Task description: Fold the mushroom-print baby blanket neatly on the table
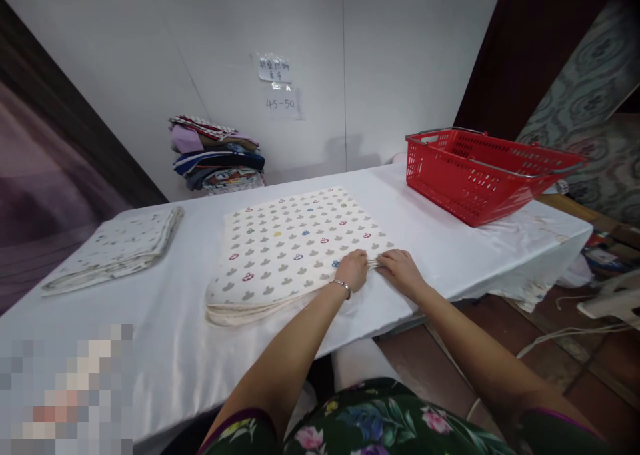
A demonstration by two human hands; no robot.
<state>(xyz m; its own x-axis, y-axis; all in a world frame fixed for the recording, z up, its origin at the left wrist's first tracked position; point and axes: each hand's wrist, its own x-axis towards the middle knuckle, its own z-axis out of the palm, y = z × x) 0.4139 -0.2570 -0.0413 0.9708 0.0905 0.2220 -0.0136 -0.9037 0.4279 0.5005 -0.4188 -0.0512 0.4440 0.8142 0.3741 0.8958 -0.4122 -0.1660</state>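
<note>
A cream cloth (287,245) printed with grey, red, blue and yellow motifs lies folded in layers on the white-covered table (175,355). My left hand (353,270) grips its near right corner, fingers bent over the edge. Just beside it, my right hand (401,273) pinches the same corner from the right side. A few layered edges show between the two hands; my fingertips are partly hidden. The cloth's near left edge shows its stacked layers, slightly spread.
Another folded pale cloth (117,245) lies at the table's left. Behind, against the wall, rises a pile of folded fabrics (217,158). A red plastic basket (475,182) with metal handles stands at the back right. Paper signs (281,102) are on the wall.
</note>
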